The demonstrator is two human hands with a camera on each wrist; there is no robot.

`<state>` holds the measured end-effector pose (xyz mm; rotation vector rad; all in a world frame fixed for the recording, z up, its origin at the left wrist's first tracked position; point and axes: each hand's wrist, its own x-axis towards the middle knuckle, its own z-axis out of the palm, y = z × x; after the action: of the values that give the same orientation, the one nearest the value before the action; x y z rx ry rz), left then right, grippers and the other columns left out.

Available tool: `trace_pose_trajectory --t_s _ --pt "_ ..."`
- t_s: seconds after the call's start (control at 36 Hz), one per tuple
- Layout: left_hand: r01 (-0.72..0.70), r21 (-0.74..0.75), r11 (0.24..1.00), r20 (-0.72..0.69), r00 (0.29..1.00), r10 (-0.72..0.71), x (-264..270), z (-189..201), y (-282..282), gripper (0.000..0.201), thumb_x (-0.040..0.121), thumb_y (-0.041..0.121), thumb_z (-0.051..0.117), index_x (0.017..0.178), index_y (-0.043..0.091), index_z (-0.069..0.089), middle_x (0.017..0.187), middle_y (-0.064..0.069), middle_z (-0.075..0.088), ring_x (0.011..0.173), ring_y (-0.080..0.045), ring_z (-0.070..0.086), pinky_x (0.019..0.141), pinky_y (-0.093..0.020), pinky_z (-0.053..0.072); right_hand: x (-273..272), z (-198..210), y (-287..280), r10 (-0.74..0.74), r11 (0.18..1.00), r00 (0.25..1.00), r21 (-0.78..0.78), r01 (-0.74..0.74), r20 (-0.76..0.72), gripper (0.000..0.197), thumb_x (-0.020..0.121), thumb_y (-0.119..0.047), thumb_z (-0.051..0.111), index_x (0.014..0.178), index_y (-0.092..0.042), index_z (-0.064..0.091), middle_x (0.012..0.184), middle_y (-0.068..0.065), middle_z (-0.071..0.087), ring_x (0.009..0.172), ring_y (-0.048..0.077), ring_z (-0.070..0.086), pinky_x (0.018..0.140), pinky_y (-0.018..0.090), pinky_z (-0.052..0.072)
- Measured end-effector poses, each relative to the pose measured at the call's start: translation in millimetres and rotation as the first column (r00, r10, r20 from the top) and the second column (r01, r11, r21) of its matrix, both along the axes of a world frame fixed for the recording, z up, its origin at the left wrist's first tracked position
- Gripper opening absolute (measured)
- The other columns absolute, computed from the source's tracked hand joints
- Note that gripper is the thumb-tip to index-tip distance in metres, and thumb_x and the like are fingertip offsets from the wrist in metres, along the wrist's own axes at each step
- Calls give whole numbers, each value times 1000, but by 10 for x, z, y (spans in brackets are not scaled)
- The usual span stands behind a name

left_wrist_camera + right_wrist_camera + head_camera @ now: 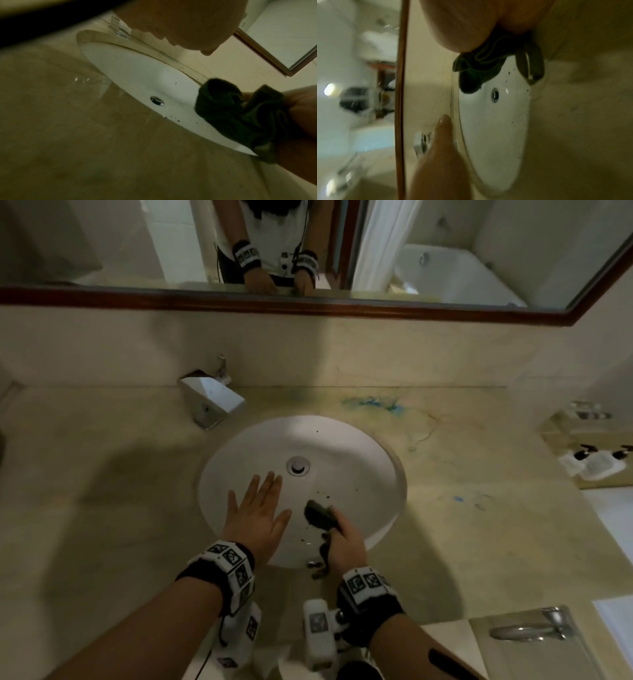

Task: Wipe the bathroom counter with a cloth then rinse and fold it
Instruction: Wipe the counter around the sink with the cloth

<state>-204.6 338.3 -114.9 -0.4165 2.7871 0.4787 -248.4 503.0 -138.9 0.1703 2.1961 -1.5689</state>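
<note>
A dark green cloth (320, 517) is bunched in my right hand (344, 542), which grips it over the near right part of the white round sink (373, 460). The wrung cloth (240, 115) sticks out of my fist, and a tail of it hangs over the sink's front rim. In the right wrist view the cloth (481, 67) bulges out under my palm. My left hand (257, 511) hovers flat over the sink's near left side with straight spread fingers, holding nothing. Dark specks dot the basin near the drain (298, 466).
The beige marble counter (479, 525) has blue smears behind the sink (371, 404) and at the right (459, 499). A chrome tap (212, 400) stands at the back left. Small toiletry bottles on a tray (596, 462) sit at the far right. A wood-framed mirror (308, 302) runs along the wall.
</note>
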Motion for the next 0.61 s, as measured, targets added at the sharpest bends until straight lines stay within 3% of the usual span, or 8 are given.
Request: trace_pose_trajectory --t_s 0.06,0.17,0.22,0.28,0.33,0.42,0.5,0.61 --pt "-13 -2 1000 -2 1000 13 -78 30 86 65 96 54 8 148 26 -18 156 11 -22 144 -11 -20 116 -48 -11 -154 29 15 22 994 993 -107 -10 118 42 96 -4 35 129 -23 54 117 10 56 94 18 58 72 21 50" --pt "-15 10 1000 -28 999 16 -254 69 287 81 78 65 -11 148 26 -18 148 16 -28 144 -11 -19 115 -47 -13 -496 224 354 -19 981 988 -187 48 155 42 94 -6 39 119 -30 64 93 11 67 72 30 61 64 37 56" --pt "-13 21 1000 -38 999 14 -346 65 438 86 71 66 -17 146 26 -22 144 16 -31 142 -10 -22 115 -48 -14 -674 364 662 -35 969 993 -238 61 111 39 96 -6 40 107 -26 71 81 1 71 62 19 63 55 29 53" --pt "-14 45 999 -53 998 16 -452 53 625 81 71 66 -17 140 27 -30 145 15 -32 138 -6 -25 115 -48 -14 -900 440 1025 -49 965 997 -257 61 53 40 98 -4 36 106 -21 71 86 -3 73 66 10 67 52 24 52" --pt "-7 61 998 -60 998 10 -567 39 832 77 71 66 -17 137 29 -33 145 14 -33 136 -4 -27 115 -49 -14 -1141 487 1381 -101 961 994 -253 108 42 44 97 -2 32 110 -21 69 92 -1 71 77 16 66 52 24 50" --pt "-2 63 998 -54 999 6 -748 -4 1155 84 70 65 -16 145 27 -24 144 15 -32 142 -9 -21 115 -49 -13 -1497 501 1936 -232 955 973 -188 231 14 45 92 -3 34 114 -23 68 74 9 59 59 22 45 47 26 41" --pt "7 32 999 -37 999 -6 -939 -54 1442 87 70 65 -17 147 26 -21 146 15 -31 144 -12 -19 115 -50 -11 -1867 480 2533 -283 959 952 -43 280 -115 44 89 -3 41 118 -27 65 79 15 63 52 23 45 49 29 43" --pt "6 -4 1000 -7 1000 -6 -1174 -117 1757 89 67 63 -18 147 25 -20 146 13 -31 145 -14 -18 115 -50 -7 -2293 514 3178 -411 889 872 93 448 -266 45 92 -1 37 127 -21 56 99 11 59 78 26 55 59 29 42"
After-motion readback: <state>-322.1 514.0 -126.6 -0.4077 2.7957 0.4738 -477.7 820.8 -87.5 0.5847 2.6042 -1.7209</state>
